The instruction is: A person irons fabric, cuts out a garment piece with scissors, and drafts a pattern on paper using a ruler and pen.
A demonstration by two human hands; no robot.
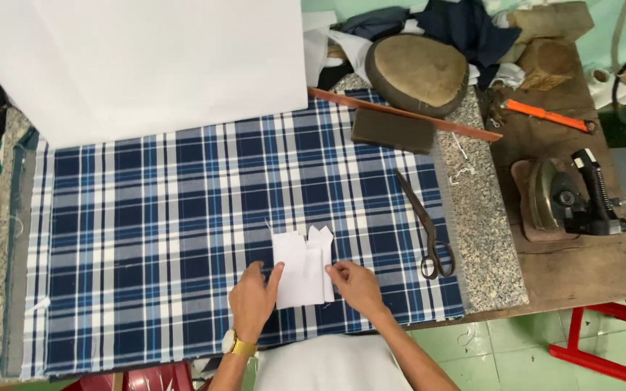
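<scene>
— Item held: small white fabric piece (302, 269), folded flat, two pointed tabs along its far edge, loose threads at the corners. Where does it lie?

— Near edge of the blue, white and navy plaid cloth (182, 217) covering the worktable, just in front of the person. Both hands on it.

— Grip, left hand (253, 298)?

— Fingers loosely curled, thumb and forefinger pressing the piece's left edge flat. Not clenched. Gold wristwatch (237, 343) on that wrist.

— Right hand (356, 284)?

— Fingertips pinching the lower right edge of the same piece, thumb on top.

— Surroundings?

— Large white sheet (153, 58), far left, overlapping the plaid. Dark metal scissors (425, 224) to the right of the hands, blades pointing away, handles near, lying on the plaid's right edge beside a speckled stone strip (480, 239). Dark rectangular block (391, 130) at the far side, next to a long reddish wooden ruler (407, 114). Oval padded pressing cushion (418, 72) behind that, with dark navy garments (465, 25) heaped beyond. Orange-handled tool (548, 114) on the brown wooden side bench (581, 268). Clothes iron (566, 195) resting there, cord trailing right. Red stool (610, 340) on the green floor, lower right.

— Anything obstructing the piece?

— Only the two hands, covering its near corners. Scissors well apart from it.
</scene>
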